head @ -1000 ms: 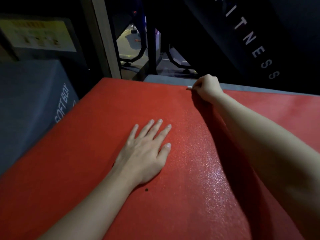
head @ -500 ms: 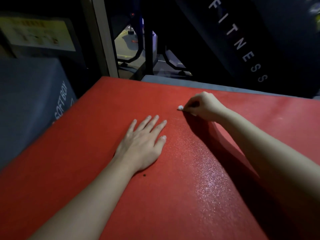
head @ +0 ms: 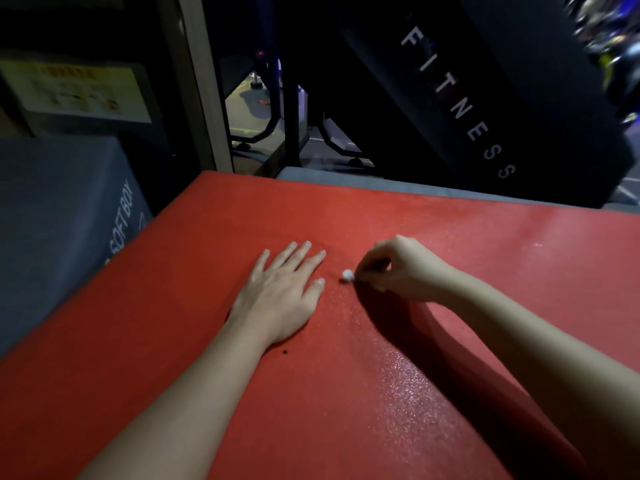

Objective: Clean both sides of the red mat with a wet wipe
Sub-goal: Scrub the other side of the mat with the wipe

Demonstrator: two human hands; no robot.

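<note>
Filling the lower frame: red mat (head: 346, 393), flat, with a glistening wet streak at centre-right. Left hand (head: 282, 292), centre frame, lies flat on mat with fingers straight and spread. Right hand (head: 403, 271), just right of it, pinches small white wipe (head: 347, 274) against mat. Grey box (head: 59, 216) marked SOFT BOX, left edge.

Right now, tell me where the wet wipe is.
Head view: the wet wipe is a white wad pinched by the right hand against the red mat, just right of the left hand.
</note>
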